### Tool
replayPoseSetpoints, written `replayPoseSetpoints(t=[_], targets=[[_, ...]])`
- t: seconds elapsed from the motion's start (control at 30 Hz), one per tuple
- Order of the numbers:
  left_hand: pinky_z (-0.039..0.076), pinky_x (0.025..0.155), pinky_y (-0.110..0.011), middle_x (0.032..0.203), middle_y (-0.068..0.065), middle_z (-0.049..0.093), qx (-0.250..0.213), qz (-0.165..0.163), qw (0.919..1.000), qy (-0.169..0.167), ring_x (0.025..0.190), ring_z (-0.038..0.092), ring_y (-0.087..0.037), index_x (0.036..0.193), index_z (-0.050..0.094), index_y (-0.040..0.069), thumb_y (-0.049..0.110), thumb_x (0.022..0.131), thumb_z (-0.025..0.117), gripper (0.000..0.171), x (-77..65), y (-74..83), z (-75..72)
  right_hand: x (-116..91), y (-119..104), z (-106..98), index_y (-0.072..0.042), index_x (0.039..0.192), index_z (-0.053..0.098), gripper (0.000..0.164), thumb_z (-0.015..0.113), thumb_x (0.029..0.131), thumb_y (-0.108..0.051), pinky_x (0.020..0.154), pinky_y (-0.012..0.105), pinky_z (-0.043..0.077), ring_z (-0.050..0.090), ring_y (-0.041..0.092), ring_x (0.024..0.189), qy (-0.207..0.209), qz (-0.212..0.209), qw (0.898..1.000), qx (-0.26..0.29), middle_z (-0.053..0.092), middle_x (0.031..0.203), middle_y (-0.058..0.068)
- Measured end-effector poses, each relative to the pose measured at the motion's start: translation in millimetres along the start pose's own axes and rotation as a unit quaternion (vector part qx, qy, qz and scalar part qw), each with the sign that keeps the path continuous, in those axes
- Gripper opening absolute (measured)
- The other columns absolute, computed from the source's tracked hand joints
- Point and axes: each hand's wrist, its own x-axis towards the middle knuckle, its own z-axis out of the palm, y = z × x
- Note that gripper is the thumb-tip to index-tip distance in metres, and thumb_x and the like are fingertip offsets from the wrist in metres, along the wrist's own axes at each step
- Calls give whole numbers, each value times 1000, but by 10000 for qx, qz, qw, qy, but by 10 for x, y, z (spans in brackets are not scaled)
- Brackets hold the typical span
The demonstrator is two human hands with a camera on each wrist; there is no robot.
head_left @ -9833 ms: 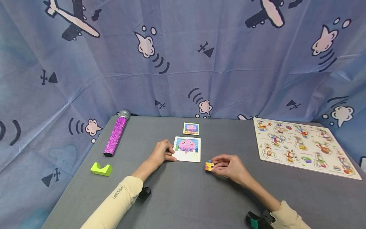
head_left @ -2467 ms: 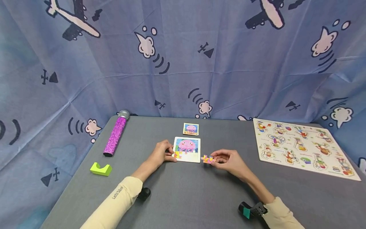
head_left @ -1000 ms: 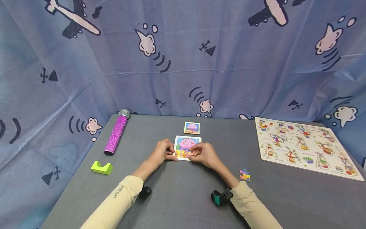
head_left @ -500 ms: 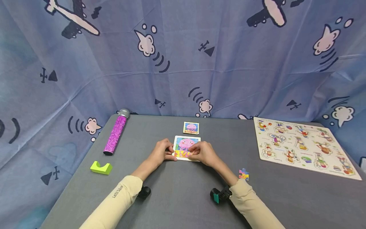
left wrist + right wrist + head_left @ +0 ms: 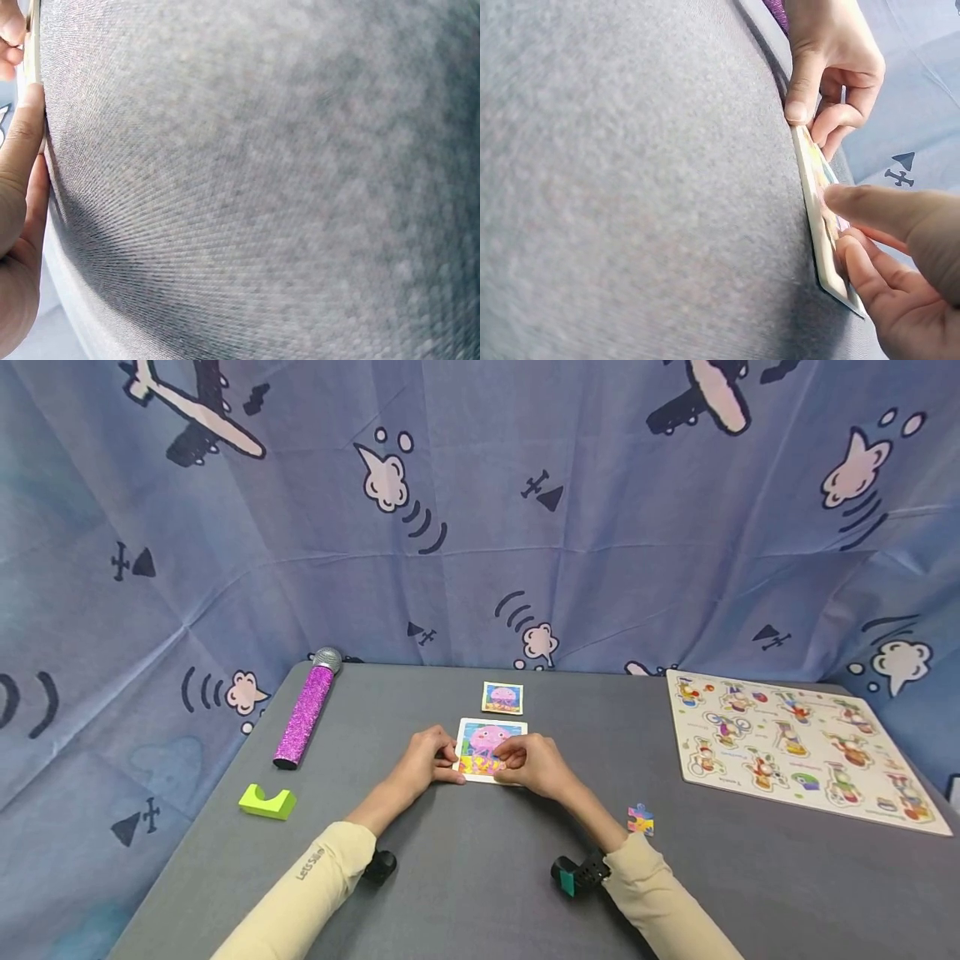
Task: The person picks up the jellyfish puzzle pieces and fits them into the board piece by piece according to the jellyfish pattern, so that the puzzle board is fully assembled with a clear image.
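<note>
A square jigsaw puzzle tray (image 5: 471, 775) with a pink jellyfish picture lies mid-table. My left hand (image 5: 424, 762) holds its left edge; in the right wrist view that hand's thumb (image 5: 802, 94) presses the near corner. My right hand (image 5: 536, 764) reaches over the tray's lower right and pinches a puzzle piece (image 5: 489, 767) with yellow and pink colours, partly hidden by the fingers. Yellow pieces fill the lower left of the picture. Beside my right forearm lies a loose blue, pink and yellow puzzle piece (image 5: 641, 819).
Behind the tray is a small jellyfish picture card (image 5: 502, 698). A glittery purple microphone (image 5: 307, 710) and a lime-green notched block (image 5: 267, 802) lie to the left. On the right is a large board with animal pictures (image 5: 802, 747). A blue curtain (image 5: 480, 527) hangs behind the grey table (image 5: 465, 893).
My right hand has moved left onto the tray with the pink and yellow piece. The tray's bottom strip, blank at first, now shows yellow pieces. My left hand stays at the left edge.
</note>
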Motion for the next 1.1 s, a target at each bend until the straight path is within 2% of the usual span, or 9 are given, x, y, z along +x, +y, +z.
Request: replayPoseSetpoints(t=[0.2, 0.5, 0.7, 0.8, 0.9, 1.1], targets=[[51, 66, -21, 77, -7, 53, 0, -108, 9999, -27, 85, 59, -24, 68, 55, -1, 5, 62, 89, 34, 3, 24, 2, -22, 0, 29, 5, 87, 69, 18, 80, 72, 2, 60, 19, 52, 64, 12, 67, 185, -5, 9988, 455, 68, 75, 8], [51, 67, -23, 76, -7, 53, 54, -89, 9999, 1, 82, 58, -23, 68, 56, -1, 5, 61, 89, 34, 10, 18, 2, 4, 23, 104, 2, 81, 70, 13, 80, 73, 3, 57, 19, 52, 63, 9, 63, 409, -144, 9984, 370, 68, 71, 6], [52, 66, -23, 75, -7, 53, 78, -22, 10000, 14, 88, 62, -28, 66, 56, -1, 5, 58, 90, 36, -16, -5, 27, -72, 53, 127, 8, 89, 68, 16, 77, 75, 6, 61, 19, 53, 65, 12, 68, 567, 39, 9925, 1086, 70, 79, 14], [52, 66, -23, 75, -6, 53, 17, -85, 10000, 11, 88, 62, -27, 66, 56, -1, 4, 59, 90, 36, -23, -2, 30, -141, 58, 83, 11, 96, 67, 21, 75, 77, 7, 65, 18, 53, 65, 16, 74, 771, 275, 9839, 1588, 69, 86, 19], [52, 65, -23, 76, -7, 53, -13, 21, 10000, 39, 86, 61, -27, 66, 55, -2, 4, 59, 90, 36, -10, -4, 20, -216, 62, -23, 11, 102, 65, 24, 73, 79, 7, 69, 17, 53, 65, 19, 79, 928, 431, 9761, 1916, 67, 93, 22], [53, 66, -24, 75, -8, 53, 19, 286, 9996, 60, 85, 61, -28, 66, 55, -1, 6, 59, 90, 37, -7, -40, 21, -422, 125, -280, 14, 109, 62, 30, 71, 82, 5, 75, 17, 52, 64, 18, 87, 886, 605, 9695, 2203, 65, 102, 26]])
